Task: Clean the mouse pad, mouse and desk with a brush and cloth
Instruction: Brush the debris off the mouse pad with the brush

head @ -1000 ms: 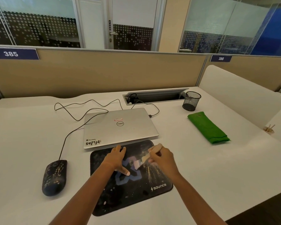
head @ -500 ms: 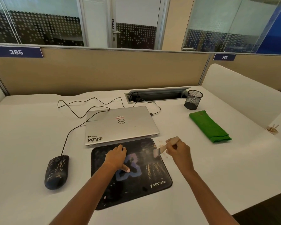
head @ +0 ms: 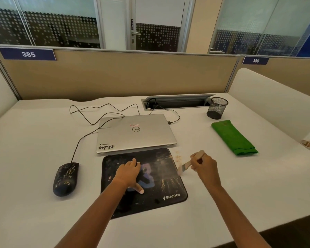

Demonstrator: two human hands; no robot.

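Brushing looks like the step in hand: mouse pad lies flat in front of you, just below the closed laptop. Brush sits at the pad's right edge, long axis slanting, bristles down-left at the desk, handle up-right, crumb pile just beyond. Your right hand is curled round the handle, so it's nearer the debris. Left hand rests on the pad w/ fingers relaxed, pinning it. Speckled mouse lies well left, green cloth well right.
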